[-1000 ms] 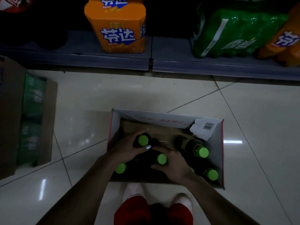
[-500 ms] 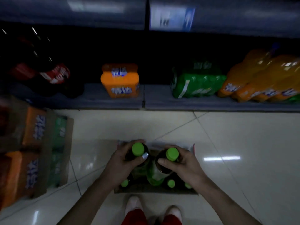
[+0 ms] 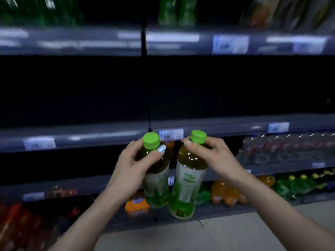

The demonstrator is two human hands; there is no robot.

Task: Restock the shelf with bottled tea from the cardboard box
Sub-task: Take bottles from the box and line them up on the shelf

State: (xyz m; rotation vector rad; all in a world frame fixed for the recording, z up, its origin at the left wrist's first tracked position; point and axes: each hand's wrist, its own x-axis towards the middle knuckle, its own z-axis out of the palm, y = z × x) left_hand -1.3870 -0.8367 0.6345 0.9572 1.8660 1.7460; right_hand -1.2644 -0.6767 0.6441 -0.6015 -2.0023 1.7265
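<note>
before the shelf, each hand grips a tea bottle.

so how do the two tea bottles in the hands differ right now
The left bottle, held by the left hand, hangs nearly upright; the right bottle, held by the right hand, tilts, base swung left. The right bottle's base hangs lower in the picture. Both have green caps, amber tea and pale green labels, gripped near the neck.
</note>
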